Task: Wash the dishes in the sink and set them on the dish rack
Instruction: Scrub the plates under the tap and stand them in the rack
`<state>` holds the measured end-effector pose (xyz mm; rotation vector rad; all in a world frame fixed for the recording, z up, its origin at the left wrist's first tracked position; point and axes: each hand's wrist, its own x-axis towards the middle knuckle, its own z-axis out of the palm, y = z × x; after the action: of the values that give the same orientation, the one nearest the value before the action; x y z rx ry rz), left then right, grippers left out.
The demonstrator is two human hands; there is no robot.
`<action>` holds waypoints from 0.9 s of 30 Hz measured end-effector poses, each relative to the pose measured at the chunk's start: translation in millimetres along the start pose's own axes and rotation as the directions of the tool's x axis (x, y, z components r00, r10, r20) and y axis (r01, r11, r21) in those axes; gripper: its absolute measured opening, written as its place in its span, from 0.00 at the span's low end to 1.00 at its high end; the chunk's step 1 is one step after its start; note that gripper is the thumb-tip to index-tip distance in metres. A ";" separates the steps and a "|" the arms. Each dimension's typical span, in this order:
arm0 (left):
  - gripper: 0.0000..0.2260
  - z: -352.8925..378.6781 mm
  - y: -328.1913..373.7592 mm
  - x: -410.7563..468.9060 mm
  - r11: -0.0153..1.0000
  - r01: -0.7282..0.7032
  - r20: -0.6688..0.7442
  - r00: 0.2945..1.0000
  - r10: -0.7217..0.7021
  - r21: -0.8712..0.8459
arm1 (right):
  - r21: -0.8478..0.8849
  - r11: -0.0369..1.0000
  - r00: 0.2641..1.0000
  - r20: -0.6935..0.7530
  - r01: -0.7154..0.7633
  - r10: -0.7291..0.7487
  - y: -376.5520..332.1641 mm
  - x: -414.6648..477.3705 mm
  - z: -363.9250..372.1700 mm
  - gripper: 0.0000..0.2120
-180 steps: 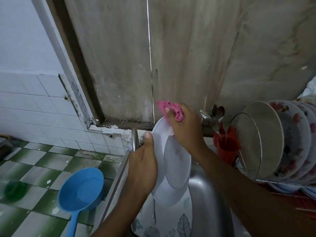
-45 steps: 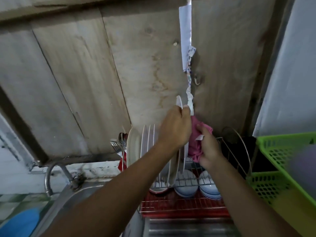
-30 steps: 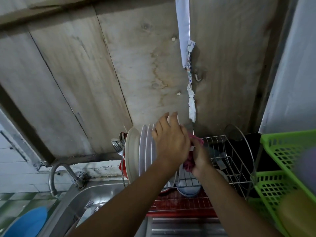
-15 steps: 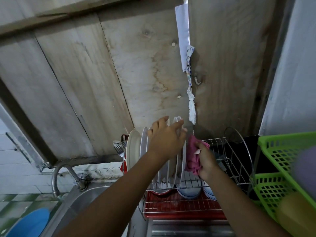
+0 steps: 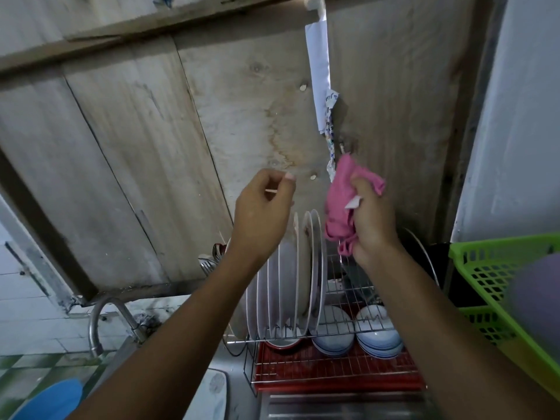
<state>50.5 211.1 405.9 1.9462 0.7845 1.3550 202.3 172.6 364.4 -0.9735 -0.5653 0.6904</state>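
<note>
Several white plates stand on edge in the upper tier of the wire dish rack. My left hand hovers just above and left of them with loosely curled fingers, touching no plate. To the right of the plates, my right hand grips a crumpled pink cloth at about their top rim. Only the steel edge of the sink shows at the bottom, between my forearms; its contents are hidden.
Stacked blue-white bowls sit on the rack's lower tier over a red tray. Cutlery stands left of the plates. A faucet curves at lower left, a blue scoop below it. A green basket crowds the right side.
My left hand let go of the plate it set into the rack and lifted up and left. My right hand rose with the pink cloth.
</note>
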 end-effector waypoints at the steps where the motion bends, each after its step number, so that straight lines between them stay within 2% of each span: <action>1: 0.02 -4.8 6.2 -6.5 0.996 -0.072 0.017 0.997 0.073 -0.044 | 0.056 0.998 0.998 0.050 0.030 -0.032 -13.7 -2.8 13.5 0.11; 3: 0.08 -15.4 13.5 -22.1 0.951 -0.307 0.019 0.951 0.308 -0.045 | 0.168 0.985 0.986 0.167 -0.025 -0.004 -32.2 -13.8 41.8 0.16; 5: 0.16 -27.3 7.6 -32.6 0.876 -0.479 0.011 0.877 0.479 0.057 | 0.210 0.962 0.948 0.299 -0.173 0.106 -35.5 -32.0 68.5 0.19; 7: 0.17 -46.3 -5.7 -39.8 0.827 -0.517 -0.015 0.846 0.533 0.219 | 0.214 0.917 0.884 0.408 -0.337 0.230 -17.4 -45.7 95.2 0.17; 10: 0.15 -86.4 -36.0 -54.5 0.795 -0.458 -0.050 0.854 0.517 0.399 | 0.203 0.846 0.803 0.480 -0.493 0.352 23.9 -66.7 134.9 0.14; 15: 0.13 -154.8 -100.6 -84.9 0.796 -0.296 -0.017 0.934 0.358 0.528 | 0.087 0.746 0.687 0.473 -0.660 0.552 99.4 -96.8 186.8 0.14; 19: 0.16 -193.7 -153.3 -111.8 0.821 -0.094 0.026 0.995 0.096 0.563 | -0.025 0.669 0.607 0.398 -0.743 0.688 171.4 -113.6 216.4 0.12; 22: 0.18 -217.2 -192.3 -131.1 0.904 0.087 0.114 0.982 -0.148 0.419 | -0.119 0.611 0.557 0.303 -0.783 0.773 232.5 -121.7 229.7 0.11; 24: 0.14 -230.1 -216.2 -142.0 0.929 0.236 0.136 0.950 -0.283 0.284 | -0.200 0.573 0.528 0.237 -0.795 0.816 266.1 -127.7 230.4 0.13; 27: 0.03 -245.2 -251.1 -155.8 0.866 0.499 0.152 0.854 -0.497 0.024 | -0.193 0.547 0.528 0.142 -0.815 0.837 316.1 -131.3 222.3 0.16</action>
<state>-256.7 287.5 188.6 1.6482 1.1034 0.8817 -125.7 318.1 169.8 -1.2759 -0.2867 1.6780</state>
